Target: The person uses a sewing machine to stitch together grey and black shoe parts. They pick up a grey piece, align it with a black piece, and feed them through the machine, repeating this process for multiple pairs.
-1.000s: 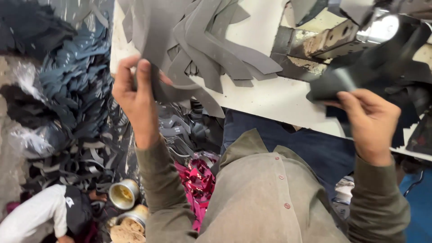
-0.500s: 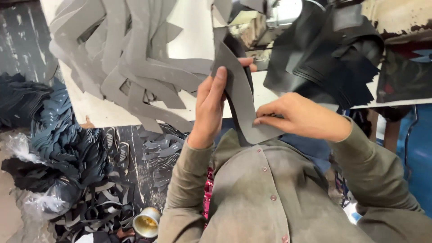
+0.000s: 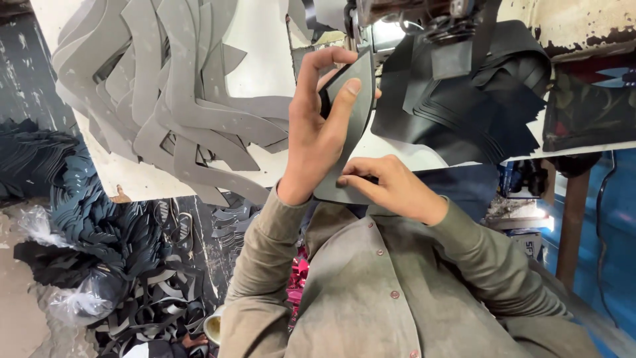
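- My left hand (image 3: 324,139) is curled, thumb and fingers pinching the upper end of a curved dark grey cut piece (image 3: 351,132); a second, black layer seems to lie against it, though I cannot tell for certain.
- My right hand (image 3: 391,185) is nearly closed, its fingertips (image 3: 344,180) pressing the piece's lower edge, just above my chest.
- The piece stands almost upright between both hands, over the near edge of the white worktable (image 3: 265,73).
- Step in hand, as I judge it: aligning or checking the piece before placing it. The next move calls for keeping the edges flush while both grips shift.
- On the table to the left lies a stack of grey cut pieces (image 3: 172,106); to the right a stack of black sheets (image 3: 477,113).
- Below the table, dark offcuts (image 3: 99,225) cover the floor.
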